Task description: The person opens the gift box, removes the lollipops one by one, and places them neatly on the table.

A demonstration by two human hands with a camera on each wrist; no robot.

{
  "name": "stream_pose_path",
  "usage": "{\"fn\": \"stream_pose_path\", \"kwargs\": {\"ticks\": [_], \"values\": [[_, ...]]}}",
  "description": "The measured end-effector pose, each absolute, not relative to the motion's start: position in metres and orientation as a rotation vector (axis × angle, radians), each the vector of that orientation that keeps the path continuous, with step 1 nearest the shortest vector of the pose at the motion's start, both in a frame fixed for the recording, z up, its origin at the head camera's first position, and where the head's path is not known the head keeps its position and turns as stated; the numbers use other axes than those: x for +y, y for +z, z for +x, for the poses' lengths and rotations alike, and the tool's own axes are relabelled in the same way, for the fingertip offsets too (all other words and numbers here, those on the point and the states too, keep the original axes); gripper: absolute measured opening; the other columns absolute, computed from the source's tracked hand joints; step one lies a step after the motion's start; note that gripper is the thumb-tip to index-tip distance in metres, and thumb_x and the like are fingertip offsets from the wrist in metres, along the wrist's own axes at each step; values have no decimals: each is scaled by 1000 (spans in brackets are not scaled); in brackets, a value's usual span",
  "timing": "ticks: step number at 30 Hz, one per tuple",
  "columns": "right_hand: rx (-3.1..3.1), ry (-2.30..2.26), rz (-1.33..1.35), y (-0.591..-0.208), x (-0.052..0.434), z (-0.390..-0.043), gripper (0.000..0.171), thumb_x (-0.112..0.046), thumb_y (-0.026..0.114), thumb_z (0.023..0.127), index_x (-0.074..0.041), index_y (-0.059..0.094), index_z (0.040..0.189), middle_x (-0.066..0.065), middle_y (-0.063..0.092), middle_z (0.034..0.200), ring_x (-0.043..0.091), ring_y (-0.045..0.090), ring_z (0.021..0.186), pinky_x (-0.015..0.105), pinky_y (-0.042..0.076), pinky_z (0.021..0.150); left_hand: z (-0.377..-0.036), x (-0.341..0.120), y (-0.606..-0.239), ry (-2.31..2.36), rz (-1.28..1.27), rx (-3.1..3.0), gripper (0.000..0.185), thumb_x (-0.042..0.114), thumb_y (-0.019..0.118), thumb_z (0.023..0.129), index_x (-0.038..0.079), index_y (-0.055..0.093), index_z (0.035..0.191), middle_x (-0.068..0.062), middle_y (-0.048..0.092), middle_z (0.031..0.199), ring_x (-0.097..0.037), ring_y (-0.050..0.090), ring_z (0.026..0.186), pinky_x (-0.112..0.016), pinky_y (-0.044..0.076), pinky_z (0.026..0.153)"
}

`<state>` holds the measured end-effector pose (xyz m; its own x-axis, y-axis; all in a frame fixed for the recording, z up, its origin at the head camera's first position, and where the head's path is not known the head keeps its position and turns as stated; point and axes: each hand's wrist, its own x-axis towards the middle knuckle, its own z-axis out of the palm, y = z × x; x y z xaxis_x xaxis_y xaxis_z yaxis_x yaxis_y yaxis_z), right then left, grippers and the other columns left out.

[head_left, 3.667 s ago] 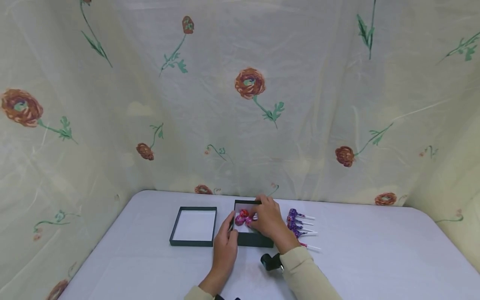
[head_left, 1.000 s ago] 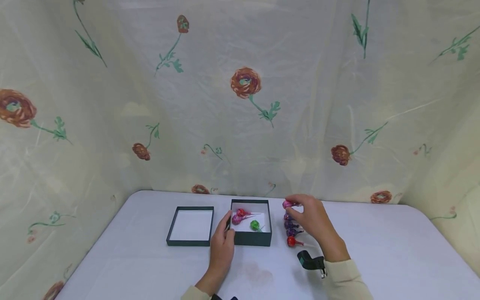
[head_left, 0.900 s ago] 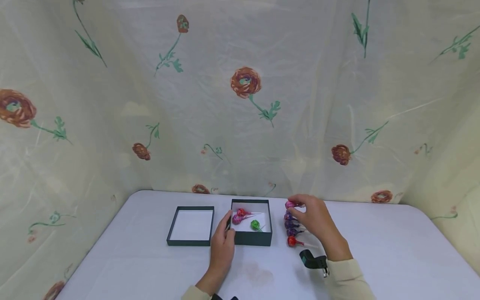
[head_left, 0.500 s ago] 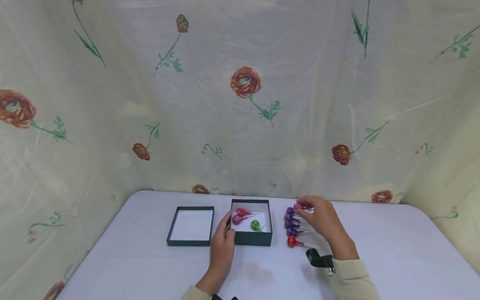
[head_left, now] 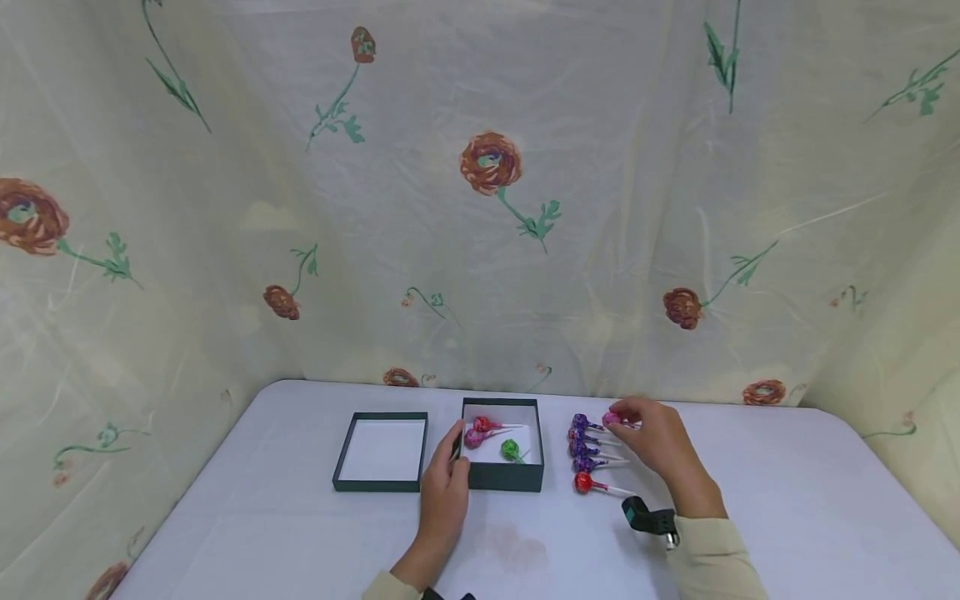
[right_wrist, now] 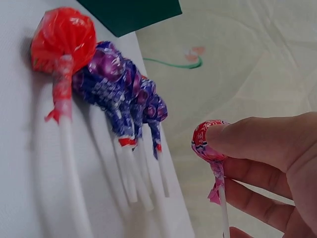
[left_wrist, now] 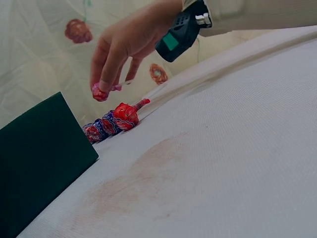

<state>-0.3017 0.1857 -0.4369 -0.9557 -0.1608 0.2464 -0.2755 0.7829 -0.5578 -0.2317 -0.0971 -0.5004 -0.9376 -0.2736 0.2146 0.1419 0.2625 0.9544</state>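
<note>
Thumb and fingers of my right hand [head_left: 652, 437] pinch a pink-wrapped lollipop [right_wrist: 200, 141] by its candy head, its white stick pointing away. It is to the right of several purple-wrapped lollipops [head_left: 579, 447] lying in a row, with a red lollipop [head_left: 583, 482] at the near end. My left hand [head_left: 442, 500] rests along the left side of the dark green box [head_left: 506, 477], its fingers fairly straight against the wall. Inside the box lie a red lollipop [head_left: 482, 424], a pink lollipop [head_left: 473, 438] and a green lollipop [head_left: 511, 450].
Left of the box lies its shallow lid [head_left: 380, 486], white inside with a dark green rim. A white cloth covers the table [head_left: 300, 533], with a faint brownish stain in front of the box. A flowered curtain [head_left: 585, 250] hangs behind.
Earlier my right hand was inside the box at a pink lollipop. It has since carried one out past the far end of the row and further right. My left hand has stayed.
</note>
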Motion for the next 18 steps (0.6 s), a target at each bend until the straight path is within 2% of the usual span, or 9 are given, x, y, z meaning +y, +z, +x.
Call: {"fn": "stream_pose_path", "kwargs": {"ticks": [18], "values": [[-2874,919,237,-452,192,-307,19,-14,71,86,-3,68,101,11,68,92,28,59,87,49,50,83,-232,-97,-501,-1715,122,-2196,50,6,45,95,19,46,144,1,44,148,-23,39,137,-49,34,109]]}}
